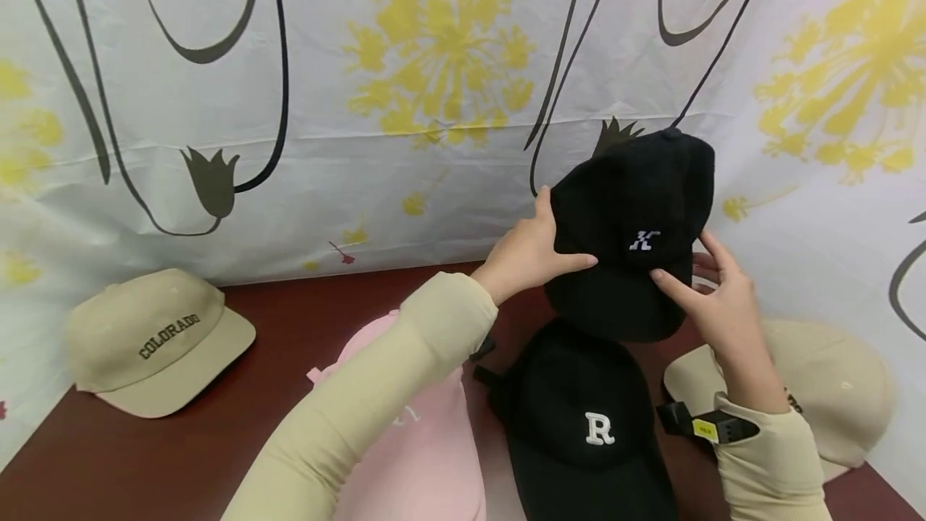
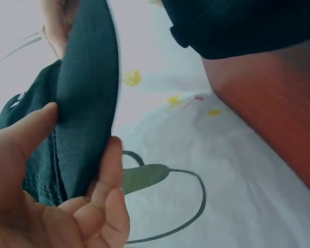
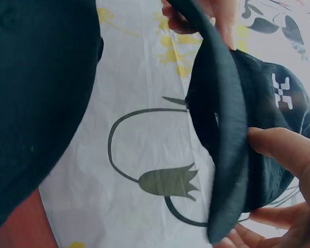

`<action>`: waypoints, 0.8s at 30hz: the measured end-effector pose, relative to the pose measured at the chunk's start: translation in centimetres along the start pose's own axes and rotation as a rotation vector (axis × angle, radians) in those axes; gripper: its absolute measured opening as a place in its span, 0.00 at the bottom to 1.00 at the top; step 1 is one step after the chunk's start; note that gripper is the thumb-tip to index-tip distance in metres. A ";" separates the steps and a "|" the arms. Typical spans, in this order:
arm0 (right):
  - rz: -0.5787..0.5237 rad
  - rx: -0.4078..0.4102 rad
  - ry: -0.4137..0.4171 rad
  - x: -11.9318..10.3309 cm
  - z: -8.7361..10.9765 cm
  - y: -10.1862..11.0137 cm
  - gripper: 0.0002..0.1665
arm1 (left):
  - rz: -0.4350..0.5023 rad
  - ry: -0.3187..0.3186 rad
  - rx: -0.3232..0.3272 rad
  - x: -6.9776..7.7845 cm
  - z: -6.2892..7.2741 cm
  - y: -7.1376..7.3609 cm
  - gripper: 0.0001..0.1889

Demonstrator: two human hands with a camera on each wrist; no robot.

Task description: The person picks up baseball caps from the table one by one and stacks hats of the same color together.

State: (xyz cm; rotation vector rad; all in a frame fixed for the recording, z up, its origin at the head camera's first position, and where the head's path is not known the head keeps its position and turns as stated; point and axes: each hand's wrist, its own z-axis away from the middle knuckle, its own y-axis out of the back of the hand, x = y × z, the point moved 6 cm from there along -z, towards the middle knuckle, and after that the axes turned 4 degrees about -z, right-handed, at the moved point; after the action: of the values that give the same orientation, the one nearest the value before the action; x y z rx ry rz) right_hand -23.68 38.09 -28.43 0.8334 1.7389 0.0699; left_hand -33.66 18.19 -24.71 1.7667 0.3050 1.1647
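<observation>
Both hands hold up a black baseball cap point(image 1: 629, 183) with a small white letter mark on its front. My left hand point(image 1: 526, 252) grips its left side, thumb across the front near the brim. On the other side, my right hand point(image 1: 727, 304) holds it with the thumb at the front and fingers behind. The left wrist view shows the curved brim point(image 2: 88, 103) between thumb and fingers of the left hand point(image 2: 57, 212). In the right wrist view, the mark faces outward above the right thumb point(image 3: 281, 147). Just below the held cap lies another black cap point(image 1: 579, 400) with a white R.
A pink cap point(image 1: 427, 449) lies partly under the left sleeve. At far left sits a beige COLORADO cap point(image 1: 162, 344); another beige cap point(image 1: 839, 392) is behind the right wrist. The dark red tabletop point(image 1: 282, 328) meets a floral-printed white cloth point(image 1: 304, 127) at the back.
</observation>
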 end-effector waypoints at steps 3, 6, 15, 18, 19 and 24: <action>0.041 -0.051 0.009 -0.7 0.3 -0.3 0.48 | -0.100 0.023 0.025 0.0 1.1 0.6 0.58; 0.068 -0.090 0.032 -1.5 0.8 -0.6 0.47 | -0.159 0.041 0.053 -0.1 2.0 1.2 0.57; 0.090 -0.141 0.062 -2.6 2.8 -0.7 0.45 | -0.197 0.049 0.052 0.1 4.3 1.7 0.56; 0.103 -0.166 0.062 -2.8 3.5 -0.8 0.44 | -0.177 0.052 0.041 0.2 5.1 1.6 0.55; 0.108 -0.174 0.065 -2.9 3.7 -0.8 0.43 | -0.168 0.057 0.031 0.1 5.4 1.5 0.55; 0.138 -0.223 0.097 -3.0 4.8 -1.2 0.41 | -0.157 0.093 -0.016 -0.3 6.8 0.7 0.56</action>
State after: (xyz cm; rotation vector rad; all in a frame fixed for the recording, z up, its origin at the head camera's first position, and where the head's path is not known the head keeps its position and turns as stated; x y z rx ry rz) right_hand -19.81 33.79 -28.18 0.7945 1.7248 0.3952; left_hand -28.51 13.74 -24.88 1.6461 0.4794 1.1344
